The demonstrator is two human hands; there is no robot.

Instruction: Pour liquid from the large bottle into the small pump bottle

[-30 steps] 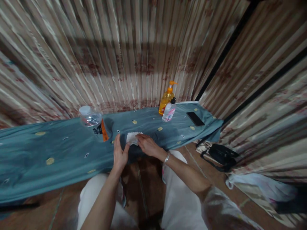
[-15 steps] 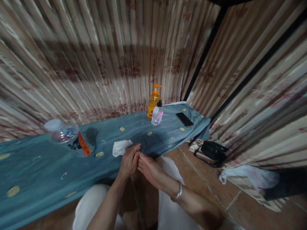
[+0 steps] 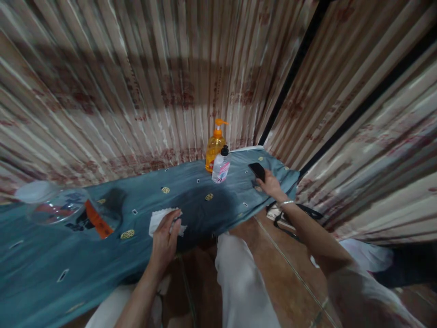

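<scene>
My right hand [image 3: 271, 184] is closed round one end of a black phone [image 3: 256, 170], tilted just over the right end of the cloth-covered surface [image 3: 191, 200]. My left hand [image 3: 165, 239] is over a crumpled white tissue [image 3: 157, 219] near the front edge. Its fingers are loosely bent, with the thumb apart. The fingertips overlap the tissue; whether they touch it I cannot tell. Between the hands, farther back, stand a clear bottle with a black cap and pink label [image 3: 221, 167] and a yellow pump bottle [image 3: 214, 148] with an orange top.
A clear plastic jar [image 3: 68, 209] with a white lid and orange label is on the left of the cloth. Pleated curtains [image 3: 153, 91] rise behind it, with a dark pole [image 3: 290, 77] at the right. A black bag's strap and a white bag [image 3: 365, 255] lie on the tiled floor.
My hands have parted from each other. The right one has reached to the far right and taken hold of the phone, lifting it. The left has shifted slightly left over the tissue.
</scene>
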